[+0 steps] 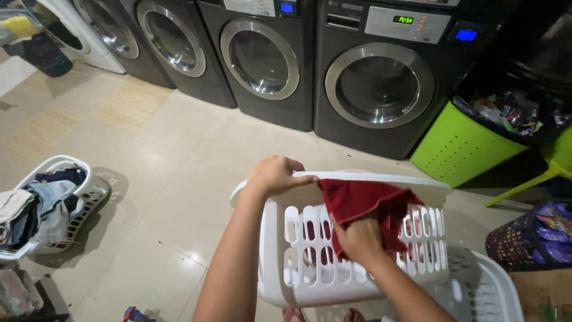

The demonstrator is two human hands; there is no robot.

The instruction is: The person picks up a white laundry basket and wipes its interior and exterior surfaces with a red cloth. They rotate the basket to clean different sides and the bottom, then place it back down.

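Laundromat: four washers, two white baskets.

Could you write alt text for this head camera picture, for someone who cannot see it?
A person's left hand grips the rim of a white laundry basket while the right hand pinches a dark red cloth draped over its edge. Dark front-loading washing machines line the tiled floor behind, with a lime green bin at right and a second basket of clothes at left.
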